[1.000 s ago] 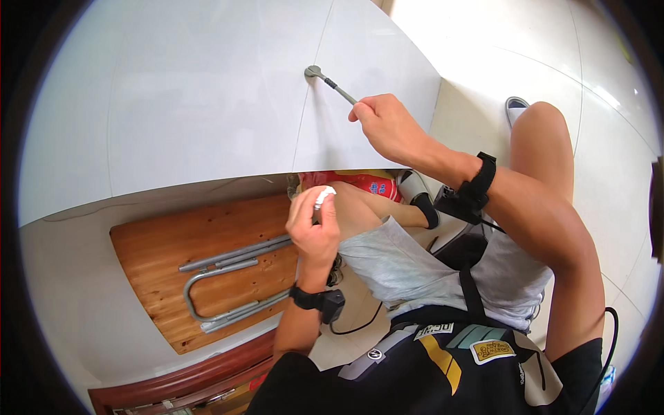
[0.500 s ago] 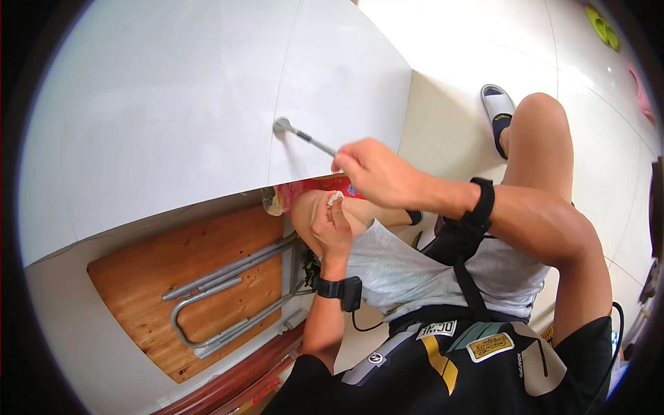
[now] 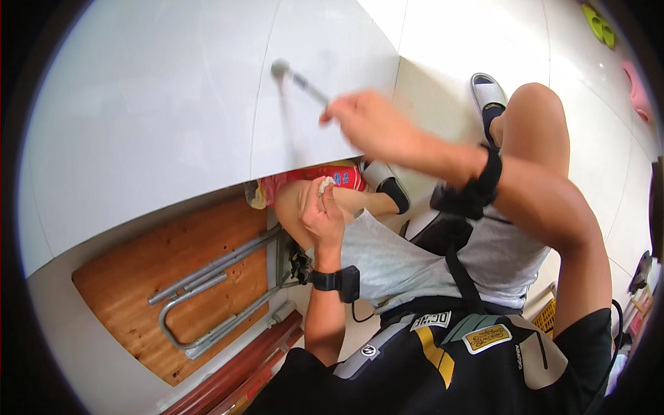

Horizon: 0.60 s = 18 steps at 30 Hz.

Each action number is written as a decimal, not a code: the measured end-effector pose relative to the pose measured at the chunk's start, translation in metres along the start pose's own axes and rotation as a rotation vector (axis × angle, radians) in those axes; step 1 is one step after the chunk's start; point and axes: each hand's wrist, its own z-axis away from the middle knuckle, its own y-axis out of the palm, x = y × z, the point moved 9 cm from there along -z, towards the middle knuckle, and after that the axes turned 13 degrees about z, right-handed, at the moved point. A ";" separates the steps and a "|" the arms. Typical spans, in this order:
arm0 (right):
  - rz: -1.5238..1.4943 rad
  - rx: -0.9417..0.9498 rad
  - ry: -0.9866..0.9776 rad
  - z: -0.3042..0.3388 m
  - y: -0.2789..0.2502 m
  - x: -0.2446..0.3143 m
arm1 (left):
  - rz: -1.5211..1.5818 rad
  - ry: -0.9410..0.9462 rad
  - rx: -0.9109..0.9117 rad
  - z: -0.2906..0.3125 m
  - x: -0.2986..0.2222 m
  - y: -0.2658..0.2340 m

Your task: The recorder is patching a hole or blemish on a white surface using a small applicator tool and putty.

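My right hand (image 3: 366, 124), smeared by motion, is closed around the grip end of a thin grey metal rod with a round head (image 3: 279, 68). The head is over the white panelled surface (image 3: 159, 104), near a seam; whether it touches cannot be told. My left hand (image 3: 323, 218) is lower, by my bent knee. Between its thumb and fingers it pinches a small white lumpy piece (image 3: 326, 184), which may be crumpled paper or putty.
A wooden folding table (image 3: 131, 283) with grey metal legs leans below the white surface's edge. Beside my knee lies a red printed package (image 3: 342, 174). Green slippers (image 3: 599, 26) and a pink item (image 3: 636, 90) are on the tiled floor at far right.
My right hand has moved up and slightly left, and the rod's round head has travelled farther away along the seam. My left hand keeps its pinch; the view has shifted a little.
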 end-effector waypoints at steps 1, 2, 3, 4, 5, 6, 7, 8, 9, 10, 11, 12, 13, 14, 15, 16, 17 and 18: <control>-0.050 0.044 -0.035 0.012 0.021 -0.007 | -0.019 0.006 -0.035 0.001 0.001 -0.001; 0.088 -0.188 -0.345 0.018 0.035 -0.012 | -0.043 0.008 -0.072 0.001 0.000 -0.003; 0.186 -0.174 -0.378 0.024 0.042 -0.007 | -0.045 0.005 -0.077 0.001 0.002 -0.005; 0.280 -0.162 -0.405 0.030 0.044 0.000 | -0.057 -0.023 -0.073 0.002 0.004 -0.005; 0.277 -0.157 -0.394 0.027 0.030 0.012 | -0.068 -0.058 -0.066 0.005 0.006 -0.005; 0.242 -0.162 -0.267 0.014 0.004 0.022 | -0.072 -0.069 -0.066 0.006 0.003 -0.007; 0.213 -0.174 -0.146 0.004 -0.015 0.021 | -0.045 -0.074 -0.064 0.001 0.000 -0.005; 0.217 -0.171 -0.145 0.002 -0.017 0.020 | -0.018 -0.080 -0.062 -0.002 0.000 -0.003; 0.235 -0.151 -0.129 0.001 -0.017 0.017 | -0.021 -0.045 -0.070 -0.002 0.001 -0.002; 0.253 -0.138 -0.115 -0.002 -0.017 0.013 | -0.018 -0.041 -0.070 -0.001 0.005 -0.002; 0.274 -0.096 -0.160 0.011 0.004 0.011 | -0.040 -0.022 -0.070 0.000 0.008 -0.003; 0.308 -0.134 -0.336 0.027 0.023 0.010 | -0.066 -0.004 -0.071 0.000 0.008 -0.004; 0.326 -0.066 -0.305 0.039 0.035 0.011 | -0.042 0.028 -0.094 0.004 0.005 -0.006; 0.344 0.003 -0.274 0.045 0.043 0.011 | -0.042 0.025 -0.095 0.004 0.006 -0.006; 0.345 0.007 -0.272 0.038 0.037 0.013 | -0.042 -0.040 -0.091 0.002 0.013 -0.006; 0.362 -0.070 -0.236 0.026 0.018 0.014 | -0.045 -0.113 -0.086 0.005 0.018 -0.005; 0.382 -0.148 -0.199 0.014 -0.003 0.015 | 0.036 -0.152 -0.110 0.005 0.017 -0.003; 0.332 -0.168 -0.063 -0.001 -0.020 0.010 | 0.036 -0.161 -0.115 0.005 0.015 -0.005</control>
